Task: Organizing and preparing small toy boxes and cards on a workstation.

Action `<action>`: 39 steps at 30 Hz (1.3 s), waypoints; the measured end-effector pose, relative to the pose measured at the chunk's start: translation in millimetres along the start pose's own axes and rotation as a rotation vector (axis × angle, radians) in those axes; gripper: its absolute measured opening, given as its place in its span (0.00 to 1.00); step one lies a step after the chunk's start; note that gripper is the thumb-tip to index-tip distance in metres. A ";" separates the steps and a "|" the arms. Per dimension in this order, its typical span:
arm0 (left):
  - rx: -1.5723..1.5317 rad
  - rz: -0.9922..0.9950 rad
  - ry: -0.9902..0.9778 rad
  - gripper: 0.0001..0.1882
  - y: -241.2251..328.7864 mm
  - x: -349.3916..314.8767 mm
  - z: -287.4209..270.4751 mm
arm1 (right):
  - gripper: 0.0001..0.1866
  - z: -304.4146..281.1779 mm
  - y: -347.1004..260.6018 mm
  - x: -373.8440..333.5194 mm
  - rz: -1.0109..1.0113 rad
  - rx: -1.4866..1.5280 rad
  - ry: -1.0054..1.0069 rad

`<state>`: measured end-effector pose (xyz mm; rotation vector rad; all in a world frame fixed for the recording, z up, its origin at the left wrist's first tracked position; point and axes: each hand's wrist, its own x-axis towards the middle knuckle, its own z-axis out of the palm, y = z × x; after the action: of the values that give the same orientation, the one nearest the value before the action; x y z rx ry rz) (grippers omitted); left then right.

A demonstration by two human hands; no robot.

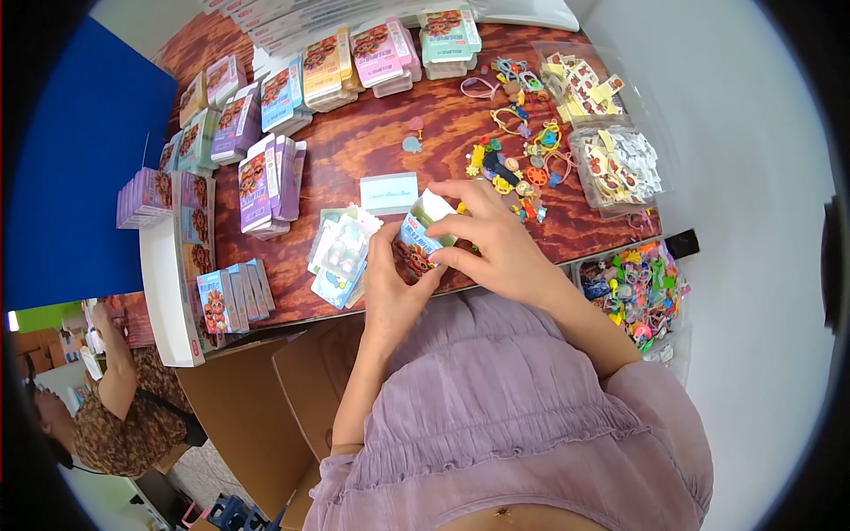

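Note:
Between my hands, tilted above the table's front edge, is a small blue cardboard box with a red cartoon figure on its front and white flaps raised at its top. My left hand grips its lower left side, thumb against the bottom. The fingers of my right hand curl over the upper right side, with the thumb low on the box; whether anything small is in them is hidden. Just left of the box lies a loose pile of printed cards. Behind it is a pale blue card.
Stacked card packs line the table's left and back. Small blue boxes stand by a white tray. Hair ties and trinkets lie right, near bags of printed pieces and a trinket bin. Another person is at left.

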<state>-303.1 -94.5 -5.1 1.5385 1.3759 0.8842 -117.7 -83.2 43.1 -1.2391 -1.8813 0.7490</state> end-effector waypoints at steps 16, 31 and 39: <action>-0.032 -0.067 -0.088 0.38 -3.3 1.1 2.2 | 0.08 -145.5 91.6 -62.2 0.714 -0.498 0.465; 0.101 -0.088 -0.198 0.38 16.1 9.1 20.9 | 0.04 -187.6 152.8 -92.6 0.698 -0.185 0.492; 0.088 -0.079 -0.193 0.37 9.2 9.4 16.3 | 0.02 -195.9 139.1 -97.5 0.686 0.164 0.537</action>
<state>-283.4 -87.7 -3.0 1.5801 1.3402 0.6170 138.5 -110.6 14.2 -1.7817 -0.9379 0.7866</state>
